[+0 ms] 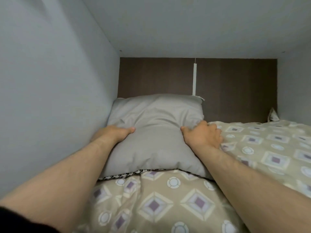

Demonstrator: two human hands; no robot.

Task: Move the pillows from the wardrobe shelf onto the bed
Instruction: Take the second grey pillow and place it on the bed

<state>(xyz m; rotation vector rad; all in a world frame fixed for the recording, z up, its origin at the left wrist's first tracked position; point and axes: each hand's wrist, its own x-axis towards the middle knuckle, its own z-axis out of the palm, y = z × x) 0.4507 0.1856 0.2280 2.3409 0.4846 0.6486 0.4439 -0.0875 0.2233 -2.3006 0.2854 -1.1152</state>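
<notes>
A plain grey pillow [154, 132] lies inside the wardrobe compartment, against the left wall and reaching back to the dark rear panel. My left hand [116, 132] clasps its left side, thumb on top and fingers hidden beneath. On the pillow's right side, my right hand [202, 134] pinches the fabric, which bunches up under the fingers. The pillow rests on a thin black-and-white patterned cloth [134, 174] and on beige bedding.
A folded beige duvet [168, 199] with purple diamond and circle prints fills the shelf in front and to the right. White side walls [50, 98] and a low white top panel [185, 27] enclose the space. A brown back panel [235, 89] has a white vertical strip.
</notes>
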